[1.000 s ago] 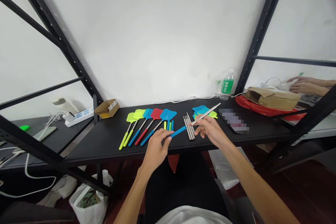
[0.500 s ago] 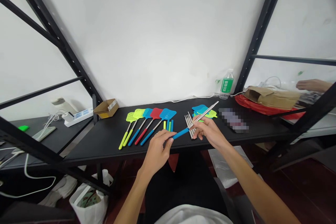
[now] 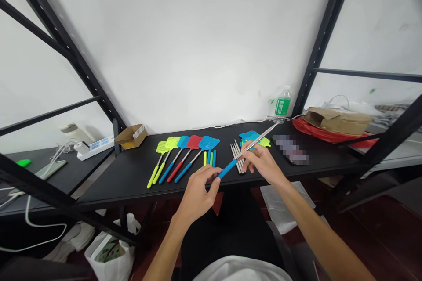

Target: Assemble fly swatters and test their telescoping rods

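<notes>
My left hand [image 3: 199, 191] pinches the lower end of a blue handle [image 3: 228, 168]. A silver metal rod [image 3: 263, 135] extends from the handle's other end, up to the right, and my right hand [image 3: 263, 162] closes its fingers around the rod near the joint. Under and behind my right hand lie several loose metal rods [image 3: 236, 153] and a pile of blue and yellow fly swatter heads [image 3: 249, 135]. Beyond my left hand rest loose yellow, green and blue handles [image 3: 214, 158]. Further left, fly swatters [image 3: 180, 170] in yellow, blue and red lie in a slanted row.
The black table [image 3: 125, 180] stands against a white wall. An open cardboard box [image 3: 132, 137] sits at its left, a bottle [image 3: 282, 104] at the back right. A blurred-out phone-shaped item [image 3: 290, 149] lies at right. Black rack posts [image 3: 325, 39] rise at both sides.
My right hand remains at the rod while the rod and handle tilt a little more steeply. The other person's hand at the far right has gone out of view. The camera view has shifted slightly.
</notes>
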The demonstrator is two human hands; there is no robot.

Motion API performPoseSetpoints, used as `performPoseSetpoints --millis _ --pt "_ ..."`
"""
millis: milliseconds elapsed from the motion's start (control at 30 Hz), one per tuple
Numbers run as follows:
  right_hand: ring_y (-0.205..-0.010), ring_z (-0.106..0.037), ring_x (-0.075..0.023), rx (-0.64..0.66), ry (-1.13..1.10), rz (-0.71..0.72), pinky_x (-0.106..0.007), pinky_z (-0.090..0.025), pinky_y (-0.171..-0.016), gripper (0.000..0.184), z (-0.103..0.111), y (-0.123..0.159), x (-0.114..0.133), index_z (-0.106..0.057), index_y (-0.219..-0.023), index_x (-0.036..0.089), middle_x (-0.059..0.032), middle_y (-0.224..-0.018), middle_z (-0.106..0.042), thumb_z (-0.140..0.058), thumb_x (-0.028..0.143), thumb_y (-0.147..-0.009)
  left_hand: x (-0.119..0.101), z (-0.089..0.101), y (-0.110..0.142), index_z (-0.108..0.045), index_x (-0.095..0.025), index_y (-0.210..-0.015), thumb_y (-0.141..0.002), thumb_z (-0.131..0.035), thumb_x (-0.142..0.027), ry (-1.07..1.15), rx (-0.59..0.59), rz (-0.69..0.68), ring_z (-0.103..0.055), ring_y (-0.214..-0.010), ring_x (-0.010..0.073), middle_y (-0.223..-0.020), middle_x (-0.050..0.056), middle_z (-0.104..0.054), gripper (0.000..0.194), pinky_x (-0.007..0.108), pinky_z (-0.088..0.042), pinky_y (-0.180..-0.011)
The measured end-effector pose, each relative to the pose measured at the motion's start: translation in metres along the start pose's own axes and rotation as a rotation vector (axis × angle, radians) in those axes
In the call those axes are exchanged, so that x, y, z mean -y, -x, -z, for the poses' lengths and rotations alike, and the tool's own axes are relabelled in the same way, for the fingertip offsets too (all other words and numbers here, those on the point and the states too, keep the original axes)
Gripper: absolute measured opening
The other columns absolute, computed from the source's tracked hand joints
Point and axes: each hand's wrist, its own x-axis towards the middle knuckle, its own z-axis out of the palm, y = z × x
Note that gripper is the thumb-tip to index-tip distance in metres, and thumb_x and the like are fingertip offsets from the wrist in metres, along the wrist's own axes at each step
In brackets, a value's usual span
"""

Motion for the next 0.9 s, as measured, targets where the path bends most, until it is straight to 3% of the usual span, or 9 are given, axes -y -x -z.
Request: performPoseSetpoints --millis 233,433,600,733,900 --pt "-0.055 -0.068 -0.0142 0.021 0.145 0.058 -0.022 -0.042 -0.046 0.020 -0.001 0.005 0.004 -0.054 -0.096 0.022 -0.0017 -0.084 -0.073 -0.061 0.040 -0.091 0.000 -0.002 0.000 -0.070 -0.022 -0.108 -0.098 -0.054 -0.029 -0.011 0.010 0.018 -0.056 -0.078 0.0179 -0.084 0.003 -0.062 0.021 0.031 -0.045 -0.077" --pt "-0.057 -0.068 -0.0141 0.188 0.173 0.063 -0.021 -0.043 -0.046 0.016 -0.019 0.011 0.001 -0.058 -0.089 0.021 0.0023 -0.072 -0.062 -0.061 0.036 -0.092 0.001 -0.007 -0.001 -0.072 -0.021 -0.104 -0.098 -0.055 -0.031 0.003 0.009 0.009 -0.059 -0.079 0.0170 -0.086 0.003 -0.066 0.020 0.030 -0.045 -0.077" --pt "-0.054 -0.068 -0.0158 0.087 0.018 0.026 -0.020 -0.041 -0.042 0.021 -0.019 0.006 -0.003 -0.057 -0.091 0.021 0.0023 -0.067 -0.062 -0.063 0.041 -0.091 0.005 -0.003 -0.002 -0.072 -0.021 -0.107 -0.099 -0.055 -0.031 0.044 -0.046 0.013 -0.061 -0.083 0.0175 -0.091 0.004 -0.068 0.022 0.029 -0.046 -0.078" --pt "-0.052 -0.068 -0.0156 -0.036 -0.133 -0.016 -0.021 -0.042 -0.041 0.024 -0.011 0.003 0.001 -0.055 -0.091 0.021 -0.0018 -0.078 -0.071 -0.066 0.042 -0.087 0.007 0.000 -0.003 -0.073 -0.022 -0.109 -0.099 -0.055 -0.031 0.083 -0.119 0.000 -0.061 -0.085 0.0172 -0.093 0.004 -0.068 0.022 0.029 -0.047 -0.077" --pt "-0.050 -0.068 -0.0161 -0.039 -0.344 -0.112 -0.019 -0.039 -0.037 0.029 -0.013 0.005 0.004 -0.055 -0.094 0.021 -0.0052 -0.083 -0.076 -0.069 0.044 -0.083 0.007 0.001 -0.003 -0.073 -0.024 -0.113 -0.099 -0.055 -0.031 0.110 -0.161 0.004 -0.061 -0.084 0.0169 -0.093 0.003 -0.068 0.024 0.028 -0.046 -0.076"
